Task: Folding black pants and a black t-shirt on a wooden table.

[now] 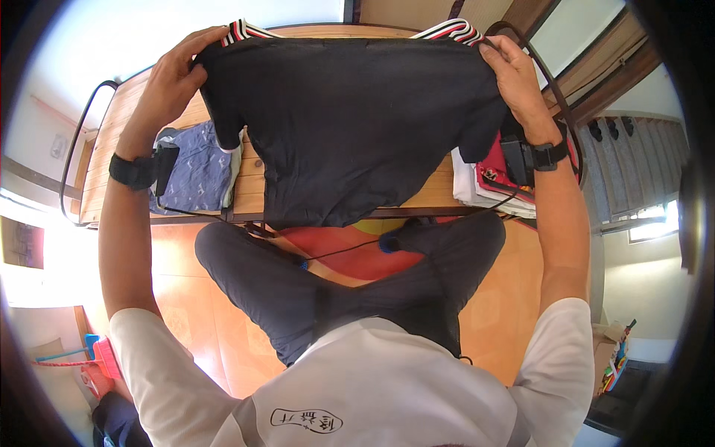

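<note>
A black short-sleeved top point(357, 123) with red, white and black striped trim hangs stretched between both hands over a slatted wooden bench. My left hand point(184, 75) pinches its upper left corner by the trim, and my right hand point(511, 78) grips the upper right corner. The garment's lower edge droops past the bench's front rail toward my knees. Folded blue-grey patterned clothing point(192, 167) lies on the bench under my left forearm. Beneath my right wrist is a stack of folded white and red clothes point(469, 181), partly covered by the black sleeve and the wrist device.
The wooden bench point(257, 193) has curved dark metal rails at both ends. Cables run from the wrist devices down past my knees. A round multicoloured mat point(335, 251) lies on the tiled floor. A red dustpan point(106, 357) is at lower left, and grey stairs point(631, 162) are at right.
</note>
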Available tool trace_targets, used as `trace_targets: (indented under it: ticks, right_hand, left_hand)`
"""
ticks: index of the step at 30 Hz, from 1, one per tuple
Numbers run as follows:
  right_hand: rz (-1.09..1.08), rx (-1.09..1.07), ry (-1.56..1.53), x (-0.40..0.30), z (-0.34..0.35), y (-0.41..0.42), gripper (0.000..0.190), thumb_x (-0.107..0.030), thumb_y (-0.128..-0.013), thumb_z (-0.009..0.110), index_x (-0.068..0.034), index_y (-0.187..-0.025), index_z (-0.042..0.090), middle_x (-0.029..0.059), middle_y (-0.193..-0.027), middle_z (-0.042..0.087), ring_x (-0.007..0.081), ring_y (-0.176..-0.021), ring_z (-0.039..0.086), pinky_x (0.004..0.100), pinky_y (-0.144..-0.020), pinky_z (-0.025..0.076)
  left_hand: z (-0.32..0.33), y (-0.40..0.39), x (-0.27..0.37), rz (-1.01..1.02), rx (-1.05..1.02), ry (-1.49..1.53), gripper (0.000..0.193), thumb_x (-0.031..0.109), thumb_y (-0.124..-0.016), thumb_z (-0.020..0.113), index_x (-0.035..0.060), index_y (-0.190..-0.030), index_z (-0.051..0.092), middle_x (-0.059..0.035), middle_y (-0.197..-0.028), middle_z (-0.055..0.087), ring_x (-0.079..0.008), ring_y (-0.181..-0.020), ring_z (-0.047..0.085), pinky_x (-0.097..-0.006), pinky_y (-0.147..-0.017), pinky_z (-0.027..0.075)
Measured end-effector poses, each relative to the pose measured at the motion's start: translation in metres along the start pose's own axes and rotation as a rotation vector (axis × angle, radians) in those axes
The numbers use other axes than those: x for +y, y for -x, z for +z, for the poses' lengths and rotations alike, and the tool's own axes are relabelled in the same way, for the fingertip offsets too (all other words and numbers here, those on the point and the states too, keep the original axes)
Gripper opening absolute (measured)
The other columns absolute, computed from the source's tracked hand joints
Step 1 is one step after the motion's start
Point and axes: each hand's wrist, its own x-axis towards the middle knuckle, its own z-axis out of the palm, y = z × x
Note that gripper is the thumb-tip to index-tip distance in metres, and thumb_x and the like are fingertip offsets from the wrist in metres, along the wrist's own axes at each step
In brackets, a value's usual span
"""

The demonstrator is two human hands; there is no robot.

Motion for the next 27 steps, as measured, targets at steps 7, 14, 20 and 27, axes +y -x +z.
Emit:
trace_targets:
  ticks: [7, 14, 20, 27]
  right_hand:
    - [0.003, 0.006, -0.022, 0.003, 0.004, 0.0, 0.021, -0.014, -0.101, 0.059, 0.001, -0.113, 0.067, 0.0002, -0.098, 0.068, 0.0067, -0.09, 0.059, 0.022, -0.081, 0.047]
    - [0.121, -0.009, -0.09, 0.042, 0.018, -0.018, 0.023, -0.017, -0.1, 0.06, 0.002, -0.112, 0.067, 0.0011, -0.098, 0.069, 0.007, -0.089, 0.059, 0.0226, -0.08, 0.046]
    - [0.157, -0.032, -0.068, 0.062, 0.035, -0.028, 0.023, -0.017, -0.1, 0.061, 0.002, -0.111, 0.068, 0.0019, -0.096, 0.069, 0.0079, -0.087, 0.06, 0.023, -0.079, 0.046]
    - [0.15, -0.032, -0.049, 0.08, 0.032, -0.03, 0.024, -0.018, -0.099, 0.061, 0.003, -0.11, 0.067, 0.0028, -0.095, 0.069, 0.0087, -0.087, 0.06, 0.0235, -0.079, 0.047]
  left_hand:
    - [0.006, 0.0, 0.008, 0.034, 0.002, 0.121, 0.071, -0.015, -0.078, 0.04, 0.0118, -0.141, 0.057, -0.0111, -0.139, 0.057, -0.0255, -0.125, 0.057, -0.0363, -0.109, 0.048]
    - [0.032, -0.015, -0.034, 0.014, -0.029, 0.246, 0.071, -0.016, -0.077, 0.041, 0.0091, -0.142, 0.056, -0.0098, -0.139, 0.057, -0.0217, -0.125, 0.057, -0.033, -0.108, 0.046]
    - [0.056, -0.024, -0.062, -0.044, -0.066, 0.267, 0.072, -0.016, -0.077, 0.044, 0.0092, -0.143, 0.055, -0.0099, -0.139, 0.058, -0.0215, -0.123, 0.058, -0.0321, -0.105, 0.048]
    - [0.062, -0.034, -0.065, -0.073, -0.076, 0.294, 0.07, -0.016, -0.079, 0.044, 0.0095, -0.144, 0.054, -0.01, -0.14, 0.057, -0.0205, -0.122, 0.058, -0.033, -0.106, 0.048]
